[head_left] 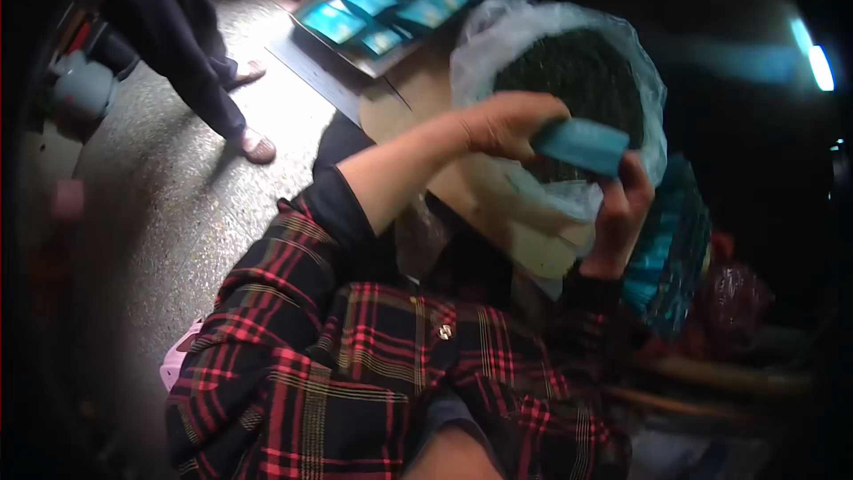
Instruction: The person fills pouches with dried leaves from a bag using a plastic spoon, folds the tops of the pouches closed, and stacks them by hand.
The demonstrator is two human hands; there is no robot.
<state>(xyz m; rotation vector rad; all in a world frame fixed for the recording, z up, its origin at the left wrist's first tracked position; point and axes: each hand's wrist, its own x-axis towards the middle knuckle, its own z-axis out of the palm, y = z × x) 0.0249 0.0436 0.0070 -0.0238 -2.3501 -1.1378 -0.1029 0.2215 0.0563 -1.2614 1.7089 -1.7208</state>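
1. The left hand (511, 124), right of centre in the frame, has its fingers curled around one end of a teal packet (582, 144). It holds the packet at the mouth of a clear plastic bag (498, 40) full of dark loose tea (577, 76).
2. The right hand (617, 213), just below and to the right, closes thumb and fingers on the packet's other end and presses against the bag's lower rim.
3. The packet lies in the centre-right of the frame, between the two hands and in front of the dark leaf. Its long axis runs nearly level, tipping slightly down toward the right edge of the frame. Motion blur hides which end is the opening.
4. Progress, as a judgement: filling looks under way. A tray of teal packets (391, 0) lies flat at the upper centre, and a stack of teal packets (671, 253) stands at the right below the bag, so many look handled already. I cannot tell whether this one holds any leaf yet.
5. A plaid sleeve (355, 356) fills the lower centre. Another person's legs (191, 53) stand at the upper left on the grey floor (178, 213).
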